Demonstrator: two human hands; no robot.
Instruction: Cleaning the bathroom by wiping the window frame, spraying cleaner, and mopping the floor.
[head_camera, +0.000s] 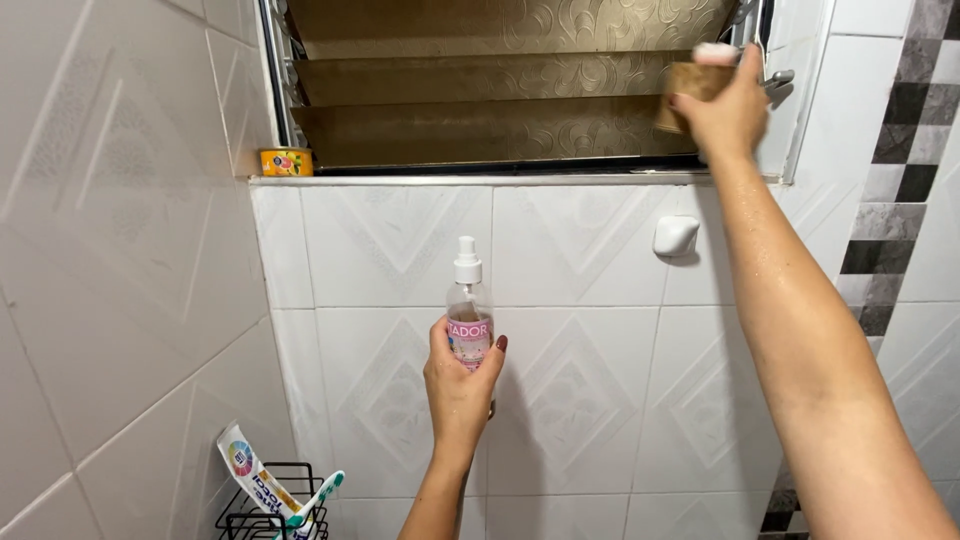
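Observation:
My left hand (460, 385) holds a clear spray bottle (468, 312) with a white pump top and a pink label, upright in front of the white tiled wall. Raised to the upper right, my right hand (728, 108) presses a brown cloth or sponge (690, 88) against the right end of a patterned bronze glass louvre slat (480, 130). The fingers cover most of the cloth.
A louvred window (500, 75) with several tinted slats sits above a tiled sill (450, 181). A small orange tin (286, 162) rests on the sill's left end. A white wall hook (676, 236) is below the sill. At the bottom left, a black wire rack (262, 510) holds a toothpaste tube (255, 478).

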